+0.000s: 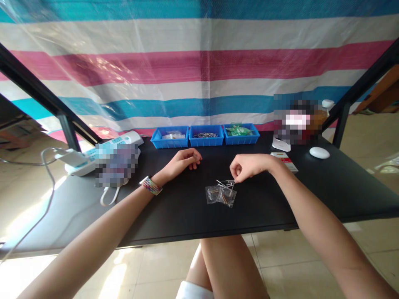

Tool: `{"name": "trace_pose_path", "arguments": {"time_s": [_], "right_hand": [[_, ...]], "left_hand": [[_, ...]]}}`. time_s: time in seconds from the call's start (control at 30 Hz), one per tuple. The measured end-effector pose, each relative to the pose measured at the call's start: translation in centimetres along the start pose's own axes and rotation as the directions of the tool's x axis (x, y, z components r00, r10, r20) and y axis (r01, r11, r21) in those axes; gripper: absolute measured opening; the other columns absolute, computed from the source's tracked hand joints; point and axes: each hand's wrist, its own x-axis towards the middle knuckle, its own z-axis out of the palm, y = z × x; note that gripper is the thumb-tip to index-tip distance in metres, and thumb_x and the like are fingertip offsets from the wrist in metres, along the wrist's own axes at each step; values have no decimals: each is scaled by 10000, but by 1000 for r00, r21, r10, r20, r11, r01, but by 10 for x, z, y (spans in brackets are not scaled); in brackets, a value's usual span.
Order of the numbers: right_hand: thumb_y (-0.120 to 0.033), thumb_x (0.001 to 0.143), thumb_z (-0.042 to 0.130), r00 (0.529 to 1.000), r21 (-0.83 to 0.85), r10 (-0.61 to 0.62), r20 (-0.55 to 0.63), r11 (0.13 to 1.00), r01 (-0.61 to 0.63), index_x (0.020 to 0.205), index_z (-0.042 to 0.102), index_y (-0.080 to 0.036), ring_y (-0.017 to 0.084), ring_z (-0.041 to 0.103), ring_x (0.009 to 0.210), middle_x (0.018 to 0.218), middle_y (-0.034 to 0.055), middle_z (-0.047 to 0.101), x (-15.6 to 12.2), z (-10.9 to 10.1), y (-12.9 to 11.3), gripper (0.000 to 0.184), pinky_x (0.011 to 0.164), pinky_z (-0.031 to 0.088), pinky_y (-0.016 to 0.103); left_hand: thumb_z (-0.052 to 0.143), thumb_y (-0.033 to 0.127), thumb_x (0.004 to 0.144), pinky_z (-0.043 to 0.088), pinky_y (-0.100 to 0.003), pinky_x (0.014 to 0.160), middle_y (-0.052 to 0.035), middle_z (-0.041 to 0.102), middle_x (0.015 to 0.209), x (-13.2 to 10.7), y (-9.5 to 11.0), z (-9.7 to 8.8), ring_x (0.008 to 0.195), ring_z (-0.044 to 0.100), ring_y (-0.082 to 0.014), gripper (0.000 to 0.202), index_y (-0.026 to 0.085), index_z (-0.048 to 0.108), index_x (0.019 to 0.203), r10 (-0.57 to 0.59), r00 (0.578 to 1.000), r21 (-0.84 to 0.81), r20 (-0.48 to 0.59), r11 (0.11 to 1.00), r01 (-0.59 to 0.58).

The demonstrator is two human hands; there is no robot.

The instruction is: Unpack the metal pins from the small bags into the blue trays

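Silver, thin metal pins (pixel 222 182): we find a small loose heap on the flat black tabletop (pixel 174 216), lying partly across the far side of 2 clear, square plastic packets (pixel 213 194).
Bare right hand (pixel 249 167): palm down over the heap, thumb and forefinger brought nearly together; we cannot tell whether a pin sits between them.
Pins relative to grip: just below and to the left of the right fingertips; the nearest pin end appears to meet them.
Bare left hand (pixel 186 161): loosely curled, apart from the pins; we see nothing held, but cannot tell what the folded fingers may hide.
Step in hand: we judge it to be a pick at the loose pins.
Next move: in our judgement it calls for a fine pinch on 1 pin, without dragging the packets.
Blue, rectangular, open plastic bins (pixel 171 143): 3 in a row beyond the hands; we note white pieces (pixel 173 135), metal pieces (pixel 205 135) and green packets (pixel 239 131), left to right.
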Motion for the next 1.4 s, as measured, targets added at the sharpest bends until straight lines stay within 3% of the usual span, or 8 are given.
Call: {"name": "trace_pose_path", "arguments": {"time_s": [0.13, 0.23, 0.37, 0.5, 0.73, 1.03, 1.27, 1.4], "right_hand": [[-249, 737, 718, 989, 83, -92, -115, 991, 102, 763, 681, -158, 104, 543, 566, 658, -17, 628, 5, -4, 10, 102, 512, 396, 211], [-272, 779, 721, 953, 240, -173, -250, 942, 234, 778, 638, -161, 103, 586, 543, 701, -3, 672, 16, 0, 14, 139, 509, 456, 213], [-404, 790, 797, 844, 438, -249, -475, 765, 472, 847, 644, -153, 127, 662, 531, 803, 42, 732, 45, 18, 12, 300, 489, 526, 237], [-441, 682, 904, 747, 492, -197, -634, 643, 587, 809, 640, -155, 141, 674, 520, 710, 9, 697, 73, 33, 3, 409, 474, 548, 239], [-386, 673, 920, 691, 464, -189, -698, 616, 637, 795, 652, -157, 128, 667, 513, 673, -17, 670, 84, 41, 0, 373, 463, 520, 213], [-406, 736, 856, 682, 480, -173, -710, 590, 649, 825, 659, -159, 120, 651, 506, 736, 8, 708, 82, 41, -2, 329, 466, 521, 227], [-353, 684, 887, 666, 475, -132, -734, 601, 643, 795, 642, -166, 117, 635, 509, 636, -30, 648, 83, 42, -2, 328, 493, 539, 226], [-346, 685, 885, 670, 475, -135, -730, 603, 640, 801, 644, -164, 116, 632, 511, 640, -33, 642, 81, 42, -3, 323, 491, 535, 226]], "left_hand": [[687, 411, 863, 462, -249, 590, -27, 665, 811, 0, 0, 0, 650, 620, -133, 281, 141, 670, 939, -1, 1000, 8, 2, 1000, 1], [689, 434, 869, 456, -248, 595, -26, 664, 806, 0, 0, 1, 656, 617, -135, 304, 138, 678, 939, -7, 1000, 25, 5, 1000, 7], [624, 552, 928, 453, -255, 617, -50, 679, 797, 0, 0, 0, 684, 612, -146, 440, 124, 725, 921, -8, 999, 78, 37, 997, 5], [561, 639, 957, 450, -263, 629, -71, 700, 769, 1, -1, 0, 694, 609, -156, 562, 117, 761, 893, -10, 997, 128, 79, 992, 0], [652, 609, 920, 464, -253, 640, -52, 695, 772, 0, -1, -1, 707, 620, -150, 488, 131, 751, 898, -11, 997, 117, 82, 993, 1], [724, 516, 879, 456, -241, 621, -42, 704, 830, 0, -4, -2, 693, 617, -136, 381, 143, 737, 952, -10, 999, 82, 44, 997, 7], [671, 549, 916, 448, -241, 606, -47, 696, 802, 2, -7, -2, 687, 621, -139, 415, 139, 731, 925, -17, 999, 59, 32, 998, 16], [732, 508, 868, 463, -241, 613, -41, 700, 816, 1, -7, -2, 686, 627, -137, 368, 145, 719, 922, -17, 1000, 65, 24, 998, 16]]}}
